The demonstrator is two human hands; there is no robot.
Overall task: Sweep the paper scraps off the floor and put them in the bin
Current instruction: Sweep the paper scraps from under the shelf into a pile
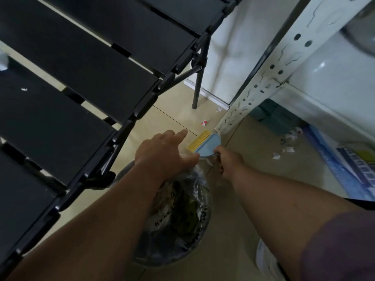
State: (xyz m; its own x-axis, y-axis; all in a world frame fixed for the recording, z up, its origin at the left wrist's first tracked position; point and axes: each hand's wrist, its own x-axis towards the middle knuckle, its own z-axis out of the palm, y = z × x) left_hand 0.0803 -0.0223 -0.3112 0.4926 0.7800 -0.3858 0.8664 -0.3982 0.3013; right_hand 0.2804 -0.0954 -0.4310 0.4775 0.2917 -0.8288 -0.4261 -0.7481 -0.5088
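Note:
My right hand (228, 160) grips the handle of a small blue dustpan (210, 146) with a yellow comb edge (199, 139), held just above the floor beyond the bin. My left hand (164, 153) reaches forward over the bin's far rim with fingers stretched out, its thumb close to the dustpan. The bin (178, 216) is round, lined with a clear plastic bag and holds rubbish. White paper scraps (287, 146) lie on the floor under the shelf to the right. A red and white scrap (204, 122) lies ahead near the shelf post.
A black slatted folding table (81, 78) fills the left, its leg (197, 88) standing on the beige floor. A white perforated metal shelf post (263, 78) rises on the right. Blue boxes (345, 165) lie under the shelf.

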